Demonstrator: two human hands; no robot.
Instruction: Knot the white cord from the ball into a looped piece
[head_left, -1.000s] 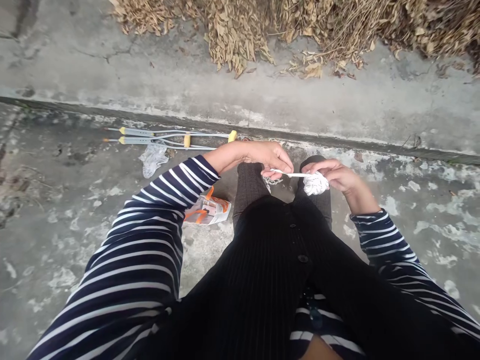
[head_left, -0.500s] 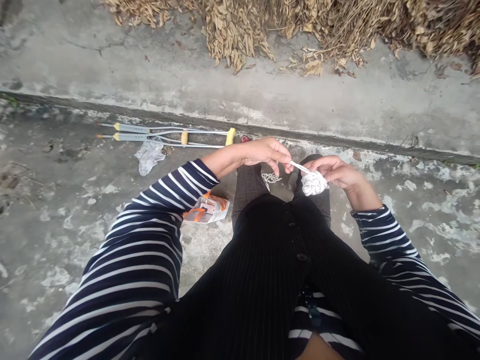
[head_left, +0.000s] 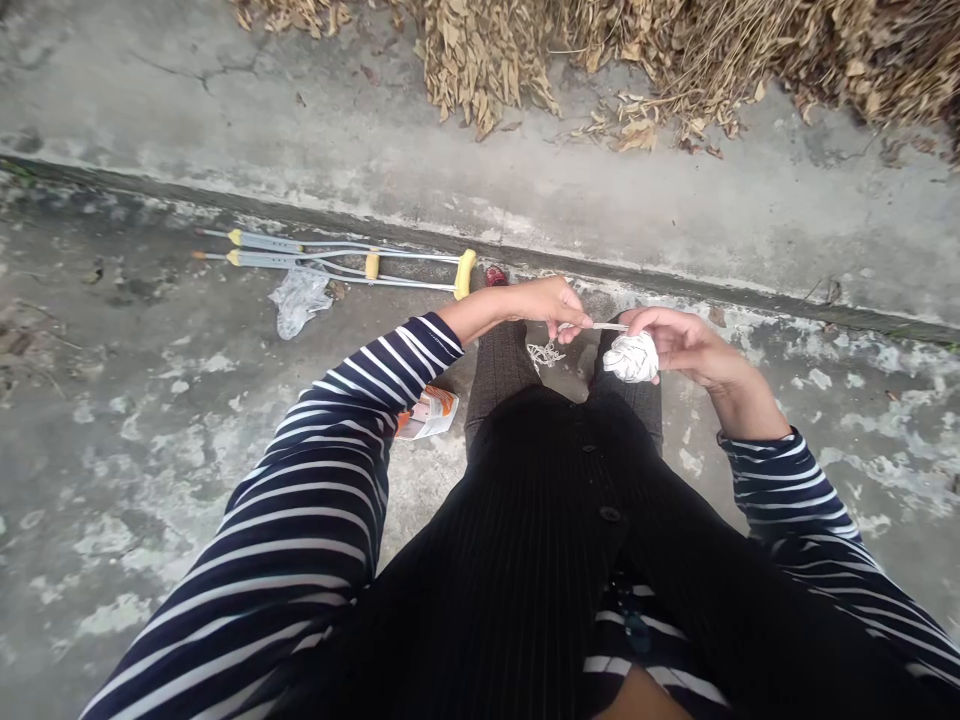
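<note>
While the forearms are held out over the knees, a white strip (head_left: 592,326) is pinched by the left hand (head_left: 544,308), its grip closed on the strip's end. A crumpled white ball (head_left: 630,357) is clasped by the right hand (head_left: 679,345), its grip curled around the ball, and the strip is seen running between the two hands. A small tangle of white thread (head_left: 544,353) is seen just below the left hand, between the knees. Striped sleeves (head_left: 315,470) and a dark ribbed garment (head_left: 525,560) fill the lower part of the frame, and grey trousers (head_left: 495,385) are seen beyond. An orange-and-white packet (head_left: 429,412) lies beside the left knee. Farther off, at upper left, a pair of metal crutches (head_left: 337,262) and a clear plastic bag (head_left: 298,302) lie on the concrete floor (head_left: 150,440), with a small red object (head_left: 495,276) near the crutch tips. A concrete ledge (head_left: 450,190) runs across the frame, and dry leaves (head_left: 600,60) are heaped along the top edge.
</note>
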